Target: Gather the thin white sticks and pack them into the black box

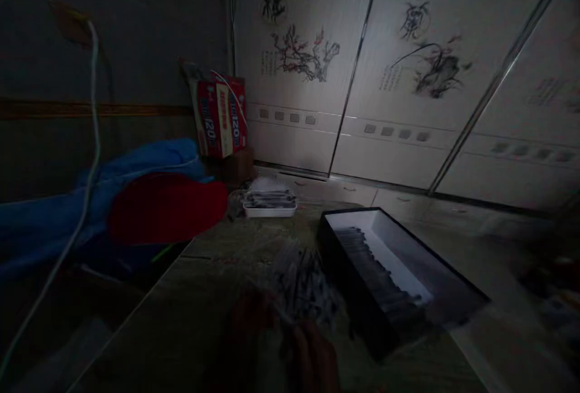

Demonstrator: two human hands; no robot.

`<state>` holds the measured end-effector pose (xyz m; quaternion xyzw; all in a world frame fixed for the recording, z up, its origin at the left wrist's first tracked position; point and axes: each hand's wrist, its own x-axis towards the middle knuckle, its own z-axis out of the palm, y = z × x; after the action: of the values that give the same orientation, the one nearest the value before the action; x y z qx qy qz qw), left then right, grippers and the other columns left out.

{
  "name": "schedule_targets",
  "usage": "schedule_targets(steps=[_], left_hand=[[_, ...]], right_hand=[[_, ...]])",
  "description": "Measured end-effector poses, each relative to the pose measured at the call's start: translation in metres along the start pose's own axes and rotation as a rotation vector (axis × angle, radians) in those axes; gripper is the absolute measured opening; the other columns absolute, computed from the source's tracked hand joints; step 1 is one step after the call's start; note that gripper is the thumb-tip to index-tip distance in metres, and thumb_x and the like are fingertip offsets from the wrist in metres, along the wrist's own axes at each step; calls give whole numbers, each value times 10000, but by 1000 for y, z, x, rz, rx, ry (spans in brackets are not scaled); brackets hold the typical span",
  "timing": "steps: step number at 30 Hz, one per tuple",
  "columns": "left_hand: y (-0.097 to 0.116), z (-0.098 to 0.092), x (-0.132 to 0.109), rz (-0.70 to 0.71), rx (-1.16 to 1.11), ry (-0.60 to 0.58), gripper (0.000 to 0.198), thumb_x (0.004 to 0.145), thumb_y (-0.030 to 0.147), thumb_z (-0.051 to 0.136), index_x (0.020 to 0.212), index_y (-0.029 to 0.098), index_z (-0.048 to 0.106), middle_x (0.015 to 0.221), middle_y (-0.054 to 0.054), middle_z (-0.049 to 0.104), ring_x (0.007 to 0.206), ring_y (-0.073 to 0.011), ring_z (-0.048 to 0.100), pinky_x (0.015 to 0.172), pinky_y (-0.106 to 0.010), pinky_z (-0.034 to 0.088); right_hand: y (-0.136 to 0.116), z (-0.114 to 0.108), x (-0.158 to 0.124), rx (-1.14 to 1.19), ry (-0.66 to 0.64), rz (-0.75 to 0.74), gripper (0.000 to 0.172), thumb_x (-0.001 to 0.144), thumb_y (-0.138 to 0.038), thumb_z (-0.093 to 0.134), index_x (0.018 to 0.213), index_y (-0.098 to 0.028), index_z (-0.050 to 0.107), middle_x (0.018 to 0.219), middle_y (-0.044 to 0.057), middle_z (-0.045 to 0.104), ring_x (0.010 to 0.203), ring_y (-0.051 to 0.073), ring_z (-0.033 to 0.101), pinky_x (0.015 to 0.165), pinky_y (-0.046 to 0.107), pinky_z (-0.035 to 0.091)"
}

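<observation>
Left hand (254,311) and right hand (315,354) sit side by side low over the desk (181,320), dark and blurred; whether the 2 hold anything, I cannot tell. Beyond the desk's far edge stand 3 pale painted panels (290,145). Past the left edge lies blue cloth (149,154). An open black box (356,296) rests slantwise by the right edge, dark slim sticks (374,266) lined up inside it. Mid-desk, just in front of both hands and left of that box, lies a loose pile of sticks (306,281). Near the far-left corner, 1 small white tray (269,213) carries more.
</observation>
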<state>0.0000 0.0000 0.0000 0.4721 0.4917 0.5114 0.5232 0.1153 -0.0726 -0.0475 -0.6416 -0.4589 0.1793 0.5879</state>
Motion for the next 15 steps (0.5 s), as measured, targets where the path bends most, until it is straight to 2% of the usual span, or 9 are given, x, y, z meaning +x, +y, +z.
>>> schedule_targets(steps=[4,10,12,15], left_hand=[[6,1,-7,-11,-21,-17,310,743,486,609,711,178,629,571,24,616,537,-135,568,557,-274,483],[17,0,-11,9,45,-25,275,751,454,574,708,188,627,583,25,614,580,-148,572,614,-259,470],[19,-1,-11,2,68,-16,276,767,444,549,681,190,616,593,24,609,591,-146,571,623,-252,464],[20,-3,-10,8,83,5,278,767,439,553,646,192,594,593,30,592,585,-137,556,611,-243,456]], right_hand=[[-6,-1,8,105,-159,58,393,861,-559,462,870,-210,642,586,-9,622,510,139,570,503,211,417],[-3,-1,12,169,-301,97,436,893,-547,378,706,-211,583,512,-32,519,421,106,475,415,197,332],[-2,-1,11,142,-281,96,422,882,-547,399,710,-212,589,535,-22,544,447,114,498,433,201,349],[-3,1,9,101,-163,86,396,841,-568,464,735,-220,621,565,-5,583,497,136,536,464,207,391]])
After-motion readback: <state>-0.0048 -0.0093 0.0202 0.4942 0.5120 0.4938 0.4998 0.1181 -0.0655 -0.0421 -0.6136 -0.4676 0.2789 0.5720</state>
